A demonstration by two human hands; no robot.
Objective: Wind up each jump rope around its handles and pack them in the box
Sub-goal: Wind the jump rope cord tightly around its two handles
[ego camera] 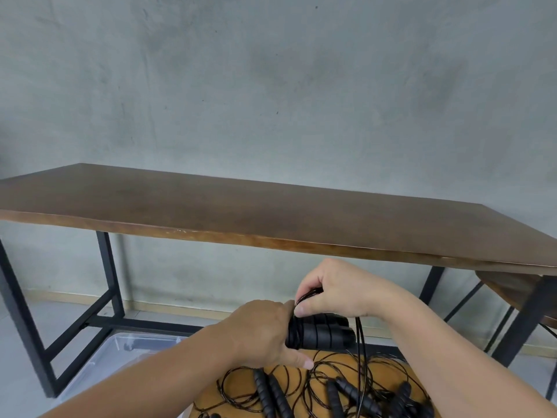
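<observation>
My left hand (265, 330) grips the end of two black ribbed jump rope handles (325, 331) held side by side. A few turns of thin black rope (294, 333) wrap that end. My right hand (334, 291) pinches a bunch of the same rope just above the handles, and a strand (361, 342) hangs down on the right. Below, several more black jump ropes (301, 387) lie tangled on a round wooden stool (229, 396). The clear plastic box (120, 351) stands on the floor at lower left, partly hidden by my left forearm.
A long brown wooden table (271, 212) on black metal legs stands ahead against a grey concrete wall. A second wooden stool (512, 291) sits under its right end. Grey floor runs beneath the table.
</observation>
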